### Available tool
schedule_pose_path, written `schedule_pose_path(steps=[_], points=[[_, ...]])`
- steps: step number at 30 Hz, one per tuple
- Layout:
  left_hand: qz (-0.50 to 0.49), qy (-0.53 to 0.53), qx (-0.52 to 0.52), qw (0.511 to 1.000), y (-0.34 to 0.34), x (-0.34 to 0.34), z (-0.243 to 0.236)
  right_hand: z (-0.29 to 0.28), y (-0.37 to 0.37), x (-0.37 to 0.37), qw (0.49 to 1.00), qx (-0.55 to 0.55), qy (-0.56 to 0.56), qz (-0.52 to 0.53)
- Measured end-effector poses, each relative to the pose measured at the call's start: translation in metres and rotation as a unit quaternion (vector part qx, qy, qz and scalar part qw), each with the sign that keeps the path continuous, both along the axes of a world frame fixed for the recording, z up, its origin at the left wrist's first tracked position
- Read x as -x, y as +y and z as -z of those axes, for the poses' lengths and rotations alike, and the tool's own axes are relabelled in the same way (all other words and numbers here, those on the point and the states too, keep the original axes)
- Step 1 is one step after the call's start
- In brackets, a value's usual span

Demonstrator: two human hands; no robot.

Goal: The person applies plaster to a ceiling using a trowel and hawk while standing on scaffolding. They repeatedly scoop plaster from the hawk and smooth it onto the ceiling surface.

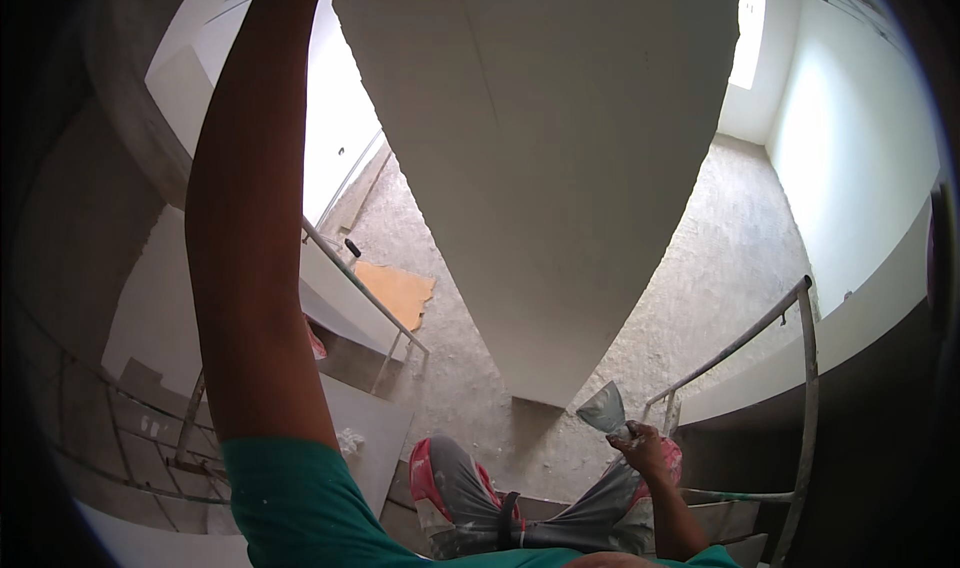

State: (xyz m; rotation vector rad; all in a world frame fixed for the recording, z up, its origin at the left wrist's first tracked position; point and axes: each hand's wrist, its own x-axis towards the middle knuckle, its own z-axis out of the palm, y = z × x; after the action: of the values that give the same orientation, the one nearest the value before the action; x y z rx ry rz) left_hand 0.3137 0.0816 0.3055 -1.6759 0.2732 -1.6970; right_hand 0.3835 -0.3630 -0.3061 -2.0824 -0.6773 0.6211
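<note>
My left arm (245, 218) reaches straight up along the left, and its hand lies beyond the top edge, out of sight. At lower right my right hand (645, 448) is closed around a putty knife (603, 405), whose wide, smeared blade points up and left. A tall off-white plastered face (530, 168) with rough side edges fills the middle, narrowing downward to the blade's level. My knees, in grey trousers with red patches (430, 473), are bent below it.
Tubular scaffold rails stand at right (805, 388) and left (365, 293). A grey board (385, 428) lies at lower left, with a torn tan sheet (390, 293) farther off on the rough floor (740, 228). White walls (830, 118) enclose both sides, with a bright opening at upper right.
</note>
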Motion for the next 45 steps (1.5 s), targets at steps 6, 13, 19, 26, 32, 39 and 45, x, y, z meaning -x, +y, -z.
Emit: schedule_pose_path(steps=[6,13,19,26,32,39,45], points=[[-0.034,0.005,-0.042,0.999,0.013,-0.015,0.016,0.032,-0.021,0.006,0.999,-0.002,-0.045,0.018],[-0.071,0.052,0.055,0.995,0.005,-0.005,0.078,0.041,-0.022,0.013,0.996,-0.040,-0.067,0.033],[-0.140,0.090,0.209,0.964,-0.011,0.009,0.187,0.056,-0.024,0.007,1.000,-0.017,-0.008,0.019],[-0.135,0.128,0.248,0.951,-0.021,0.002,0.307,0.059,-0.030,0.005,0.998,0.003,-0.042,0.052],[-0.127,0.193,0.323,0.918,-0.026,0.005,0.443,0.059,-0.027,0.003,0.997,-0.001,-0.047,0.053],[-0.067,0.259,0.445,0.855,-0.070,0.043,0.545,0.054,-0.010,0.000,0.993,-0.066,-0.081,0.045],[0.509,-0.062,0.810,0.285,-0.168,0.079,0.558,-0.023,0.048,0.001,0.995,-0.090,0.009,-0.043]])
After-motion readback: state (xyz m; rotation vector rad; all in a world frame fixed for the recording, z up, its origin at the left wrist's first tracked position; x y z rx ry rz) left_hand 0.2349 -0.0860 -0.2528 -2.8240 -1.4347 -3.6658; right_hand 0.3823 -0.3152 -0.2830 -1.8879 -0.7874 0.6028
